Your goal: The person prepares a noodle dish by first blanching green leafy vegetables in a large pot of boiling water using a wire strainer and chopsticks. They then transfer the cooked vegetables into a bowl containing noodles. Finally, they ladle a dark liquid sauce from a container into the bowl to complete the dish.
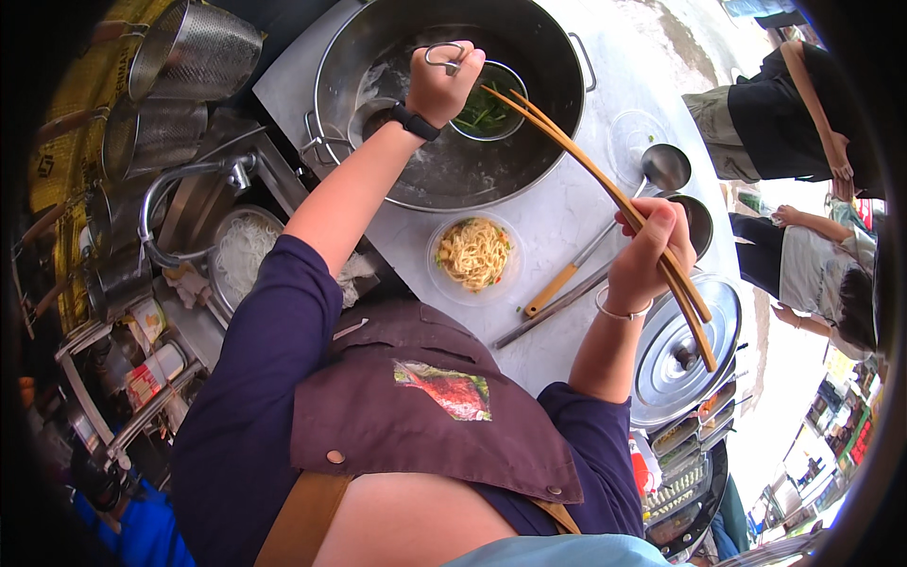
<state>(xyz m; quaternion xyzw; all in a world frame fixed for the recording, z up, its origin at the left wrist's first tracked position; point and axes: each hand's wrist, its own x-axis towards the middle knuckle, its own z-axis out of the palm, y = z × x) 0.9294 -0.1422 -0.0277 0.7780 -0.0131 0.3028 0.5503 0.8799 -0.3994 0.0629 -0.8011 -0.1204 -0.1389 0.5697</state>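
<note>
My left hand (445, 81) is closed around the hooked metal handle of a strainer (489, 135) inside a large steel pot (560, 152). Leafy greens (487, 112) lie in that strainer. Long wooden chopsticks (595, 170) are held in my right hand (652, 248) above the counter, their tips over the strainer's right part; whether they touch the greens I cannot tell. A second round metal vessel (361, 127) sits in the pot, partly hidden by my left wrist. Below the pot, a clear plastic bowl (434, 273) holds noodles (473, 254) with chopped toppings.
A ladle (666, 166), a wooden-handled tool (553, 290) and a clear plastic container (623, 135) lie on the right. Near my right forearm is a metal lid (652, 375). A faucet (241, 173), white noodles (244, 248) in a bowl and hanging strainers (205, 53) are left. People stand beyond the counter.
</note>
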